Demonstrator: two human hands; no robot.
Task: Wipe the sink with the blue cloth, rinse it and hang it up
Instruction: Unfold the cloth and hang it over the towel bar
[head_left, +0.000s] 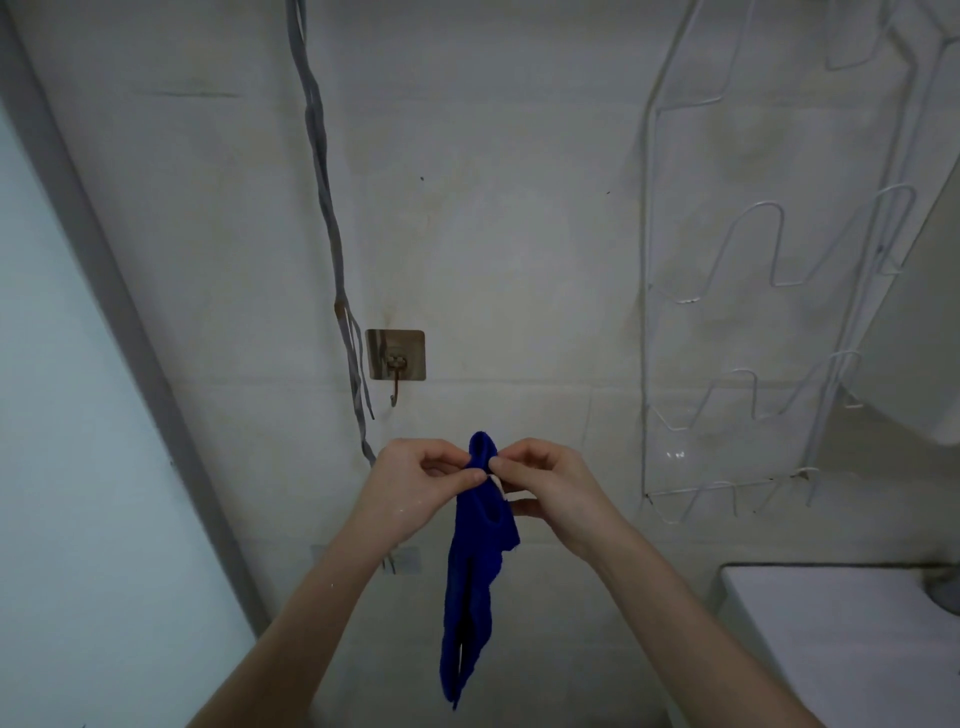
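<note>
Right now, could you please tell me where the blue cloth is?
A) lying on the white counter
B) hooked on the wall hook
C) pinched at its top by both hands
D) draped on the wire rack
C: the left hand and right hand pinch the top of the blue cloth, which hangs below the bare hook.

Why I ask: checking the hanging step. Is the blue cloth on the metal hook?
No. The blue cloth dangles below the bare metal hook, its top pinched by left hand and right hand.
</note>
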